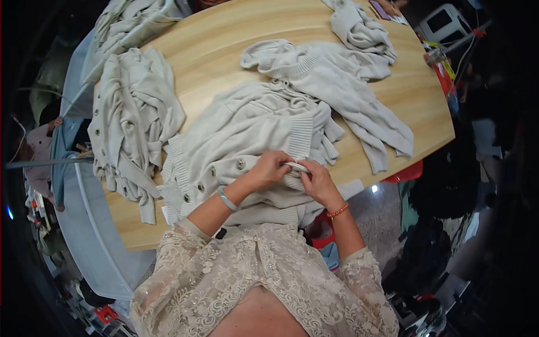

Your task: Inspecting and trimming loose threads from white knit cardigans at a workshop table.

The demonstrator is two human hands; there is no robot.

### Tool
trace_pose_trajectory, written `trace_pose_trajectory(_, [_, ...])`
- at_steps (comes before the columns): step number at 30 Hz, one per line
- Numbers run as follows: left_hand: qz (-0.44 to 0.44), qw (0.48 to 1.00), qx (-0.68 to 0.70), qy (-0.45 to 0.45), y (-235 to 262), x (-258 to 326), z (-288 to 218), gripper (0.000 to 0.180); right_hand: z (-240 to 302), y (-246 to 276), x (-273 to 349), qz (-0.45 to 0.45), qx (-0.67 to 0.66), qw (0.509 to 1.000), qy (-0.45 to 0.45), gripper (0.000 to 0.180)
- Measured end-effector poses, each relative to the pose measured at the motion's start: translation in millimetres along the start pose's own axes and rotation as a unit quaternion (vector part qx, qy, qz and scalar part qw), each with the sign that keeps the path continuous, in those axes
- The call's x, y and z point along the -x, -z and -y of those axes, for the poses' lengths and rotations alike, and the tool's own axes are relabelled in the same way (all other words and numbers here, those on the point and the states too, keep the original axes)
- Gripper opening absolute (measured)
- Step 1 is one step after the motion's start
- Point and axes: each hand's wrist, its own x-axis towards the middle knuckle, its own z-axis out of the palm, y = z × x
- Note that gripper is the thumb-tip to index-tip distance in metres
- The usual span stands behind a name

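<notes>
cream knit is bunched up in front of me. it is a sweater [230, 121], and it lies on the wood surface [208, 42], close to my body, with a wide ribbed edge [300, 137] showing and round buttons [241, 164] in a row by my left arm. my left grip [271, 169] is nearly closed, with thumb and fingers pinching a small fold [295, 167] of the sweater. my right grip [319, 182] is nearly closed too, and it pinches the same fold from the right. some of my fingers are hidden, so i cannot tell how they all sit. i have a pale bangle [227, 199] on my left wrist and orange beads [337, 211] on my right one. my top [236, 264] is lace.

to the left lies a second sweater [135, 106], with dark buttons down its left side. to the right, and farther from me, is a third sweater [314, 67], with a long sleeve that points to the right edge of the surface. a fourth sweater [362, 31] is crumpled up beyond it. more cream knit is heaped at the far left. out past the left side, another person's hand [55, 122] is by some blue cloth [67, 140].
</notes>
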Motion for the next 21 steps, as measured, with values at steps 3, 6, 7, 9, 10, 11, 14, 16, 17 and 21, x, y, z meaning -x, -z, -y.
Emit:
trace_pose_trajectory(3, [0.005,1.000,0.012,0.009,-3.4,-0.8,3.2,0.015,-6.5,-3.2,5.7,-0.002,-0.006,1.000,-0.015,0.027])
trace_pose_trajectory(6, [0.041,0.998,0.037,0.040,-3.0,-3.0,5.8,0.016,-5.6,-2.9,10.9,0.002,-0.031,0.999,-0.029,0.028])
trace_pose_trajectory(7, [0.042,0.997,0.039,0.042,-2.6,-3.3,3.4,0.016,-1.4,-1.0,12.5,0.004,-0.071,0.995,-0.064,0.027])
trace_pose_trajectory(9, [0.076,0.989,0.106,0.069,-0.2,-2.3,-2.3,0.015,-1.2,-1.4,15.5,0.007,-0.113,0.989,-0.098,0.026])
trace_pose_trajectory(10, [0.075,0.989,0.106,0.070,-1.4,-1.8,1.5,0.015,-5.3,-3.5,17.3,0.007,-0.135,0.987,-0.090,0.024])
trace_pose_trajectory(11, [0.078,0.990,0.106,0.043,-3.3,-1.4,7.7,0.015,-8.5,-5.2,19.2,0.007,-0.158,0.984,-0.082,0.023])
trace_pose_trajectory(14, [0.069,0.991,0.111,0.018,-3.2,3.9,7.1,0.015,-14.4,-8.3,23.3,0.042,-0.268,0.950,-0.153,0.016])
trace_pose_trajectory(16, [0.050,0.992,0.114,0.021,1.6,10.8,-4.2,0.017,-4.3,-1.3,20.9,0.073,-0.304,0.932,-0.183,0.014])
trace_pose_trajectory(17, [0.009,0.998,0.053,-0.028,2.9,16.0,-11.6,0.018,2.2,4.5,20.5,0.100,-0.337,0.911,-0.216,0.013])
trace_pose_trajectory(21, [-0.043,0.972,-0.187,-0.134,28.1,50.5,-45.0,0.048,4.4,36.3,34.0,0.032,-0.397,0.886,-0.237,0.017])
